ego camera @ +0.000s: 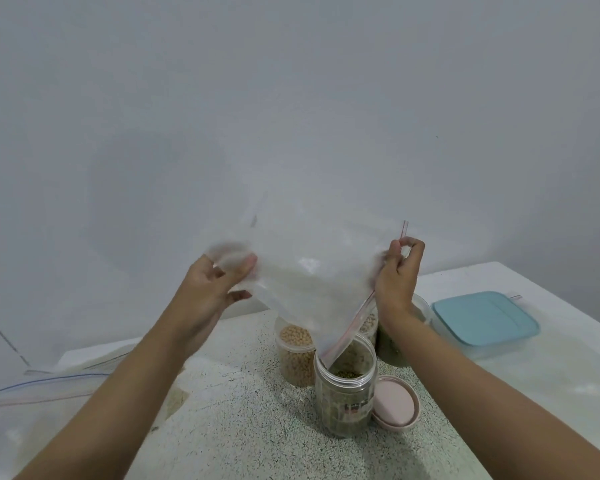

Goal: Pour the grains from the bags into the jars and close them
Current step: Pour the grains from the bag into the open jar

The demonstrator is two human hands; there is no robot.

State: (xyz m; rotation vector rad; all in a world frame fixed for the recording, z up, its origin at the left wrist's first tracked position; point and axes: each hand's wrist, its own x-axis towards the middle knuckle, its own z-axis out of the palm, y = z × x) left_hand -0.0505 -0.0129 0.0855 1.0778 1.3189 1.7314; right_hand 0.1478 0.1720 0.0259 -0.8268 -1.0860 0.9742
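1. The clear, thin-film zip-lock bag with a red seal strip hangs between my two hands above the table. It is tipped so its lowest corner dips into the mouth of the open, clear, round plastic jar at the bag's 6 o'clock.
2. My left hand sits at the bag's 9 o'clock, with thumb and fingers closed on a bunched fold of film. The grip is blurred, so I cannot tell which fingers bear on it.
3. My right hand sits at the bag's 3 o'clock and pinches the seal edge. The end of the red strip sticks up past my knuckles toward 12 o'clock.
4. I judge the bag nearly weightless, because it looks almost empty, limp and slick.
5. It has no stiffness of its own, so it needs two well-spread holds. The thicker seal strip is the surest place to pinch, since plain film would slide through my fingers.
6. The jar holds dark greenish grains well up its wall. I take it for light plastic that could tip if the bag corner drags on its rim.
7. The round pink lid lies flat on the speckled table just beside the jar at its 3 o'clock and is not yet on.
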